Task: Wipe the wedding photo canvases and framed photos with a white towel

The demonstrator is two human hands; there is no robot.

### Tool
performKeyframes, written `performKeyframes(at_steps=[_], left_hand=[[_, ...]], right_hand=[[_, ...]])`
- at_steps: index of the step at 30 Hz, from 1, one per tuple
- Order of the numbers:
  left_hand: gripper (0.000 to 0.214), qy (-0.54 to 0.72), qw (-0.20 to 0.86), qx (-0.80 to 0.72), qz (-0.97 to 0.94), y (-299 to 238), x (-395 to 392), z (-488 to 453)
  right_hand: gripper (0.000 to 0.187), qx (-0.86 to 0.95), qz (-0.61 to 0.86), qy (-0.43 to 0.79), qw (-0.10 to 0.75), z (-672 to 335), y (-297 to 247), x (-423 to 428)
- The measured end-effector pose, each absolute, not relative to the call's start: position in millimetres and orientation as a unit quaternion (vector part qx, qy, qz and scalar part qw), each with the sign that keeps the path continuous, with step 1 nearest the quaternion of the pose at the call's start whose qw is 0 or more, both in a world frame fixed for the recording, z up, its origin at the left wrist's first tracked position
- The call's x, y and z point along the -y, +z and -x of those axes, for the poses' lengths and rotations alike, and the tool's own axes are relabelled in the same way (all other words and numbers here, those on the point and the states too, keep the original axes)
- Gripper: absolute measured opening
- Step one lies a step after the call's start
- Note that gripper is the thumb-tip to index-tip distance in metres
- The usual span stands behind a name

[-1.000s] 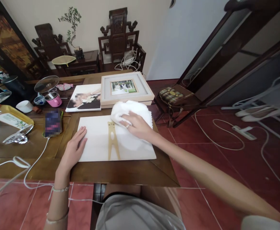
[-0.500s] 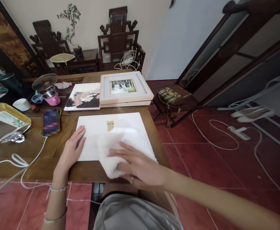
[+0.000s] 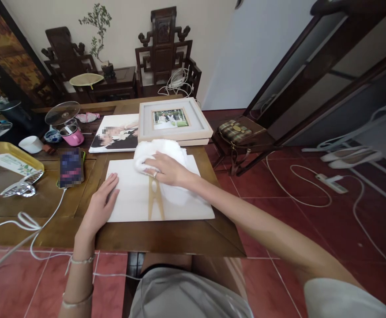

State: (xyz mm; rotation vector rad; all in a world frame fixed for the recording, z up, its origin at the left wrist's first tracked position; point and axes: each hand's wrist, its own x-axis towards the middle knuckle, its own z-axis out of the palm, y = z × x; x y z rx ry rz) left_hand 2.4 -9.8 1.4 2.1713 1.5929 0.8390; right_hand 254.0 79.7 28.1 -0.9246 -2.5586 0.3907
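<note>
A white rectangular panel (image 3: 126, 198) lies flat near the table's front edge, with a tan A-shaped stand leg (image 3: 155, 201) on its upper face. My left hand (image 3: 102, 201) rests on the panel's left edge, fingers stretched out flat. Under my right hand (image 3: 168, 169) is a bunched white fluffy towel (image 3: 174, 150), gripped and pressed against the panel's far part. The towel covers the top of the stand leg and the panel's far edge there.
Behind the panel lie a photo print (image 3: 113, 132) and stacked pale frames (image 3: 176, 119). A phone (image 3: 71, 168), an oil bottle (image 3: 14, 157), a silver claw clip (image 3: 22, 185) and a pink mug (image 3: 72, 135) occupy the left. A plaid bag (image 3: 234, 131) sits on a stool at right.
My right hand has pushed the towel away from me, from the near part of the panel to its far edge, uncovering the stand leg's lower part. My left hand has stayed put.
</note>
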Motion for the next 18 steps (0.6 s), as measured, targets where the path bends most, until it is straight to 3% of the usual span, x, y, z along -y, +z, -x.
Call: performKeyframes(at_steps=[4,8,12,18], left_hand=[[0.046,0.300,0.159,-0.553,-0.761,0.2,9.7,-2.1],[0.047,0.303,0.158,-0.550,-0.762,-1.5,9.2,-1.3],[0.046,0.304,0.160,-0.547,-0.763,-2.1,8.7,-1.0],[0.046,0.302,0.157,-0.548,-0.765,-2.4,8.7,-0.7]], right_hand=[[0.020,0.926,0.309,0.113,0.185,-252.9,21.2,-55.0],[0.029,0.952,0.238,0.110,0.158,-257.0,20.0,2.6],[0.023,0.959,0.204,0.124,0.154,-261.3,27.0,52.5],[0.021,0.959,0.173,0.160,0.157,-265.8,28.2,39.0]])
